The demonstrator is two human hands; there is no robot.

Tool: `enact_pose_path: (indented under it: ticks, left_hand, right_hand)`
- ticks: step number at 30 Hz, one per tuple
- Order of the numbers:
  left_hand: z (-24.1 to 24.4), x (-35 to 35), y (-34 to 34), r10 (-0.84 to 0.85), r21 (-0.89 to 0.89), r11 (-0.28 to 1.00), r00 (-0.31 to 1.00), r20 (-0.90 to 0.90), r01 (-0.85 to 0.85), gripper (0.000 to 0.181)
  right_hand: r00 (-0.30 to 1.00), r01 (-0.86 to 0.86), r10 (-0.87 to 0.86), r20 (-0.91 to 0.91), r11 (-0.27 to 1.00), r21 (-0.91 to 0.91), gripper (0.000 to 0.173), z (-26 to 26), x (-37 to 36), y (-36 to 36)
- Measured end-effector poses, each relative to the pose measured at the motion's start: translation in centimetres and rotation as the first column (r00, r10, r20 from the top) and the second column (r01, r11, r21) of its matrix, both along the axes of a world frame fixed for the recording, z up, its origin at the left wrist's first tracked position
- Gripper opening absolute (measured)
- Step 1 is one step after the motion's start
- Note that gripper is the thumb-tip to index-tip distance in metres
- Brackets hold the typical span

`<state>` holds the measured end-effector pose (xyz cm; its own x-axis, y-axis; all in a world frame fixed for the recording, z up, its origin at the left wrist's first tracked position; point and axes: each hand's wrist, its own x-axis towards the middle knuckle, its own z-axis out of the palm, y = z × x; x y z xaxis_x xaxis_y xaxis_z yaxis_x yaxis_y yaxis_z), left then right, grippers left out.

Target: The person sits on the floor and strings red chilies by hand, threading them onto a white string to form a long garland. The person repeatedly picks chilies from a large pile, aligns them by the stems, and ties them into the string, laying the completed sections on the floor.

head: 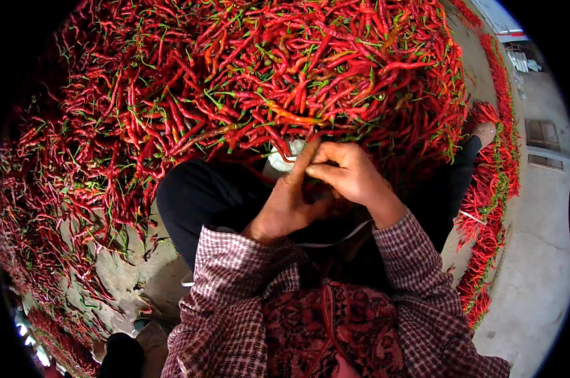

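My left hand [289, 201] and my right hand [353, 175] meet just in front of the chili pile [266, 90]. The right thumb and forefinger are pinched against the left forefinger, which points up toward the pile. Whatever lies between the fingertips is too small or hidden to make out. Dark red shapes show in shadow beneath both hands. A white bundle [285, 158] sits just beyond the left hand, with a thin red chili [281, 150] across it. A pale cord [341, 242] curves below my wrists.
My bent, dark-trousered knee [200, 203] stands at left. Long bunched rows of red chilies [495, 208] lie on the concrete floor [535, 255] at right. A shoe [484, 133] rests among them. Loose chilies spread over the floor [143, 269] at left. A dark-clothed leg [124, 354] shows at lower left.
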<state>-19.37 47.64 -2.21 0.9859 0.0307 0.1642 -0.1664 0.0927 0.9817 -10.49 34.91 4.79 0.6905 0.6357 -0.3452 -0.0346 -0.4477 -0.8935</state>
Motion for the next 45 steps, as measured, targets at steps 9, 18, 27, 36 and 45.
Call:
enact_pose_path:
  ticks: [9, 18, 27, 36, 45]
  left_hand:
    - [-3.0, 11.0, 6.6, 0.597, 0.787, 0.587, 0.759, -0.261, -0.192, 0.036]
    - [1.0, 7.1, 2.9, 0.554, 0.102, 0.828, 0.833, 0.001, -0.551, 0.015]
    - [2.1, 0.1, -0.5, 0.093, 0.737, 0.553, 0.908, 0.41, -0.389, 0.044]
    - [2.7, 1.3, -0.3, -0.278, 0.529, 0.835, 0.947, 0.163, 0.154, 0.031]
    - [-2.2, 8.3, 4.9, 0.241, 0.972, 0.23, 0.965, -0.105, 0.049, 0.015]
  right_hand:
    - [0.973, 0.171, -0.169, -0.157, 0.985, 0.002, 0.007, 0.4, -1.0, -4.1]
    - [0.932, 0.332, -0.317, -0.178, 0.941, 0.061, 0.007, 0.9, -1.1, -5.1]
    - [0.893, 0.447, -0.429, -0.138, 0.883, 0.141, 0.008, 0.7, -2.4, -4.6]
    - [0.922, 0.2, -0.22, 0.32, 0.975, 0.094, 0.008, -0.4, -2.0, -6.6]
    - [0.964, 0.267, -0.267, 0.004, 0.962, -0.054, 0.011, 0.4, -2.2, -7.3]
